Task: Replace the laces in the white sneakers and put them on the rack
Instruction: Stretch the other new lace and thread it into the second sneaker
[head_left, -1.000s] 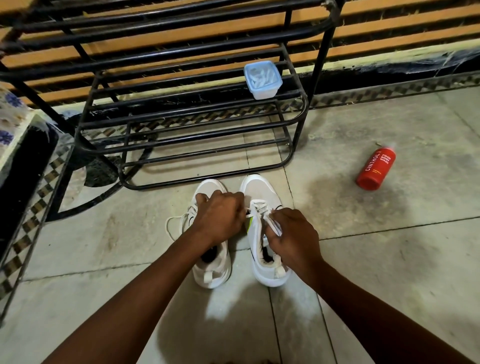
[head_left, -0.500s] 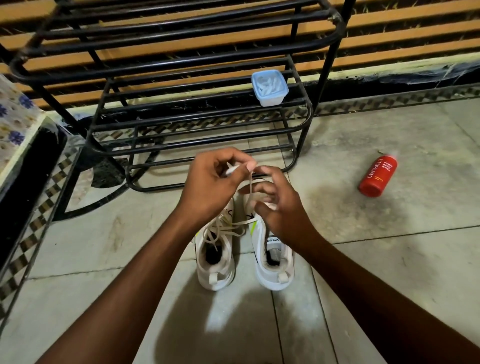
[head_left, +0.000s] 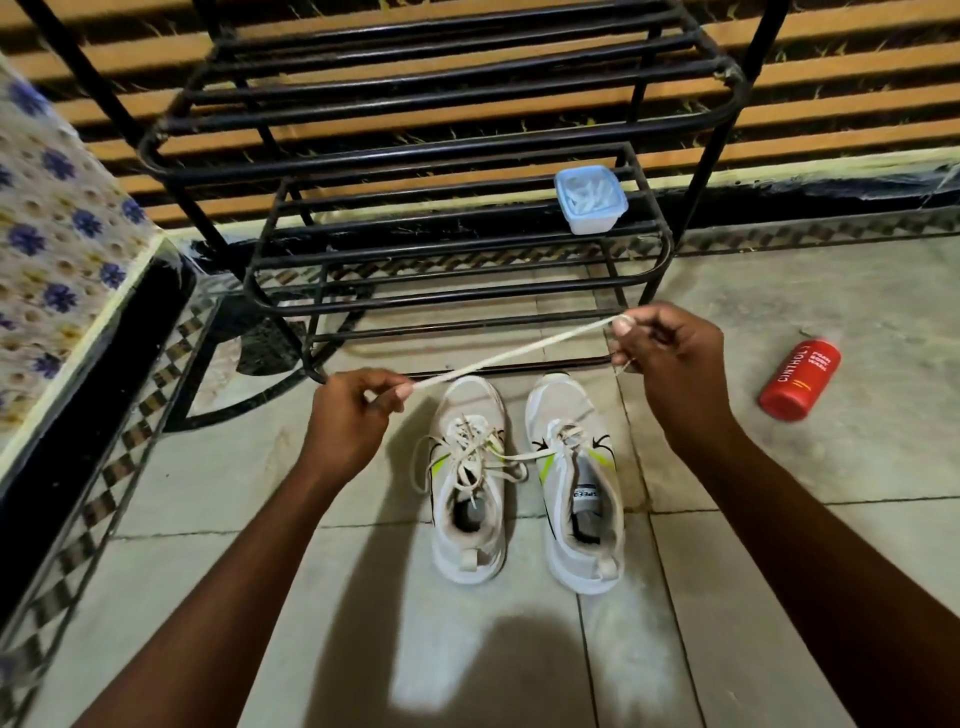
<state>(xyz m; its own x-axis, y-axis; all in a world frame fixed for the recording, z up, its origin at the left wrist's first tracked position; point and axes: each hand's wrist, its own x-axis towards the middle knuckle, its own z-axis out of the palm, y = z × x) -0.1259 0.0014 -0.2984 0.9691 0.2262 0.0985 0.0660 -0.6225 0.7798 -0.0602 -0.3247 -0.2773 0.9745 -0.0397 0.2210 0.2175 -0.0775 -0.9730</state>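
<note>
Left hand (head_left: 347, 423) and right hand (head_left: 670, 364) each pinch an end of the lace (head_left: 511, 355), stretched taut mid-frame above both sneakers (head_left: 470, 483).

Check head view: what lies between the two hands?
Head view: a white lace stretched taut between left hand and right hand, above the sneakers.

Pale stone floor tiles (head_left: 857, 545) run to a wall of orange and dark horizontal stripes (head_left: 831, 78). A checkered border (head_left: 130, 452) edges the floor beside a blue-flowered tiled ledge (head_left: 57, 249).
</note>
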